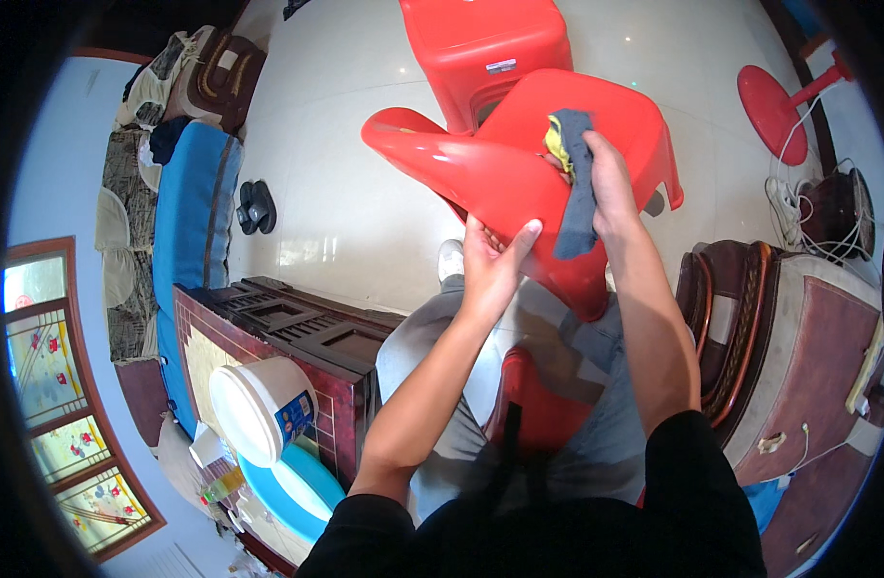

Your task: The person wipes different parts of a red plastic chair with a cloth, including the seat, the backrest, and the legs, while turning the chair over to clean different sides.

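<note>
My left hand (pixel 491 256) grips the near edge of a glossy red plastic stool (pixel 485 170), thumb on top and fingers partly hidden beneath. The stool is tilted in front of my knees. My right hand (pixel 610 177) holds a grey cloth (pixel 578 195) with a yellow part, pressed against or just over the red surface; the exact contact is hidden. Behind it is a broad red seat surface (pixel 579 105) with a leg at the right. Whether this belongs to the same stool, I cannot tell.
Another red stool (pixel 485 36) stands beyond. At left, a low table (pixel 269 318) bears a white plastic bucket (pixel 247 412) and a blue basin (pixel 290 498). A sofa armrest (pixel 731 325) is at right. Dark slippers (pixel 256 207) lie on the tiled floor (pixel 326 180). A red round base (pixel 770 115) and cables stand far right.
</note>
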The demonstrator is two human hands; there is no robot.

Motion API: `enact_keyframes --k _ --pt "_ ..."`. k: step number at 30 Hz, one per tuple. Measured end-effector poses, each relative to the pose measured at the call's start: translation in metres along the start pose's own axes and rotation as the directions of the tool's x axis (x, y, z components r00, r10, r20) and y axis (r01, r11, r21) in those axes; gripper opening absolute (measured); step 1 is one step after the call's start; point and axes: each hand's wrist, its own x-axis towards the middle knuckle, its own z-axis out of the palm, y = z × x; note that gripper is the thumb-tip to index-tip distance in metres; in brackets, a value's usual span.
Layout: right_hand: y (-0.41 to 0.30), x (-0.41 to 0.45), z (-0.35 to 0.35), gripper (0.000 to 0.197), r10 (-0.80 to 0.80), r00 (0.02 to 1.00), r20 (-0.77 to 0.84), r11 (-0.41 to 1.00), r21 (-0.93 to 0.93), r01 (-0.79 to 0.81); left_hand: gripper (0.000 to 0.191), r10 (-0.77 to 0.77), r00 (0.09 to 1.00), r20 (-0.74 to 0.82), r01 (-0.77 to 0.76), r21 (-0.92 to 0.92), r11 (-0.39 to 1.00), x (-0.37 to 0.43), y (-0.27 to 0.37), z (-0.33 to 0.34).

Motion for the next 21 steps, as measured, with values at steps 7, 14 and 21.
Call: enact_keyframes --k 7,14,21 --pt "0.001 -0.056 0.044 0.031 -0.585 0.803 0.118 0.769 -0.234 0.595 0.065 0.063 0.998 -0.011 -0.063 0.003 0.998 -0.002 -0.006 -0.011" --pt "0.020 -0.079 0.088 0.065 -0.607 0.327 0.724 -0.257 -0.568 0.782 0.064 -0.195 0.979 0.053 0.201 -0.200 0.959 -0.007 -0.005 -0.023" --pt "0.030 -0.074 0.068 0.067 -0.700 0.300 0.647 -0.250 -0.617 0.747 0.084 -0.161 0.978 0.132 0.201 -0.412 0.889 0.003 0.029 -0.031"
